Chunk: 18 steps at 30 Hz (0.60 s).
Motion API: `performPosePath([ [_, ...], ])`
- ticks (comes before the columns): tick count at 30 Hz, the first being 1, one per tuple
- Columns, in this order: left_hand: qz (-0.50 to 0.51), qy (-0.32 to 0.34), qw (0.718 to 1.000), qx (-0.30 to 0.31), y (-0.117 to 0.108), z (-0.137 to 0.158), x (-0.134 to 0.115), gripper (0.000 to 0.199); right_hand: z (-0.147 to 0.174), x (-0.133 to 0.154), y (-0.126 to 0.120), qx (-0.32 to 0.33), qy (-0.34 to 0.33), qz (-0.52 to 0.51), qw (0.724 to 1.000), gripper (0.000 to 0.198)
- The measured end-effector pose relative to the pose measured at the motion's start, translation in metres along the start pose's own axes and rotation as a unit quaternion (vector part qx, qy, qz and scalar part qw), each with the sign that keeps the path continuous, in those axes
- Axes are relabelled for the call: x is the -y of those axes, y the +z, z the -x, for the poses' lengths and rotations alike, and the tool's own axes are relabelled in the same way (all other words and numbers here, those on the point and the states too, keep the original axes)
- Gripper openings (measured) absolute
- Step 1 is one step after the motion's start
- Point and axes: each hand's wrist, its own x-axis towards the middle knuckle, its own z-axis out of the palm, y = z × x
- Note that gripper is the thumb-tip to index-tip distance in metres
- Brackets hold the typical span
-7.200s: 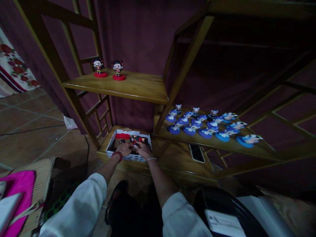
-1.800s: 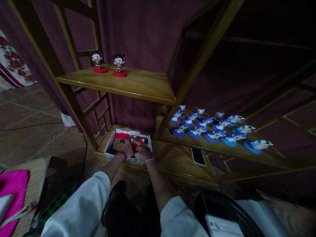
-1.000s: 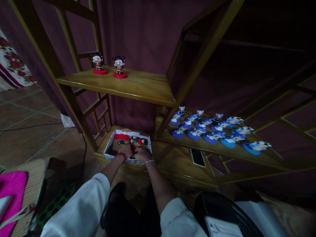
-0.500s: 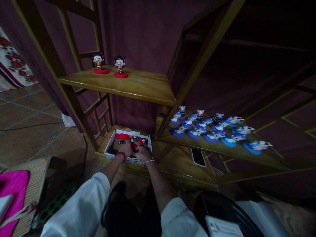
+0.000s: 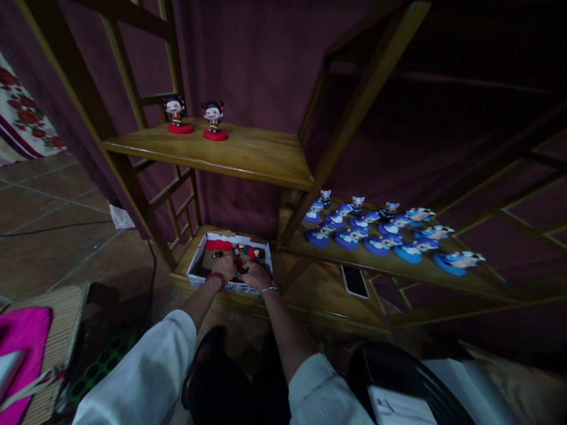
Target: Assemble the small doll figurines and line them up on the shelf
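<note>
A shallow white cardboard box (image 5: 191, 273) stands on the lower shelf, and both hands are inside it. My left hand (image 5: 225, 268), with a red bead bracelet, has its fingers closed on a small red base (image 5: 239, 263). My right hand (image 5: 257, 275), wearing a thin bangle, is closed on a small dark figurine (image 5: 241, 271), largely covered by the fingers. The two pieces meet between my fingertips; whether they are joined I cannot tell. Behind the hands lie several red round bases (image 5: 218, 244) and several dark-haired figurines (image 5: 257, 253).
Two black-haired figurines (image 5: 213, 118) on red bases stand on the upper wooden shelf (image 5: 261, 154). Rows of blue and purple figurines (image 5: 383, 243) fill the right shelf. A phone (image 5: 355, 281) lies below them. Wooden posts (image 5: 363, 97) frame the shelves. A black chair (image 5: 394, 372) is at lower right.
The view has shifted very slightly. Both hands stay in the box, and the fingers have turned a little, showing more of the dark figurine between them.
</note>
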Motion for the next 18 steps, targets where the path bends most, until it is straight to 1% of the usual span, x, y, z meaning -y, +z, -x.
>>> performPosePath([
  [7, -0.008, 0.011, 1.000, 0.009, 0.0008, 0.0009, -0.0006, 0.030, 0.0008, -0.0013, 0.0020, -0.021, -0.012, 0.022, 0.999, 0.027],
  [12, -0.001, 0.023, 1.000, 0.001, 0.0026, -0.0007, 0.0007, 0.030, 0.0010, -0.0002, 0.0004, -0.004, -0.014, 0.005, 1.000, 0.026],
  [18, 0.008, 0.023, 1.000, -0.012, 0.0022, -0.0019, 0.0018, 0.030, 0.0010, -0.0007, -0.0009, -0.009, -0.018, -0.016, 1.000, 0.029],
])
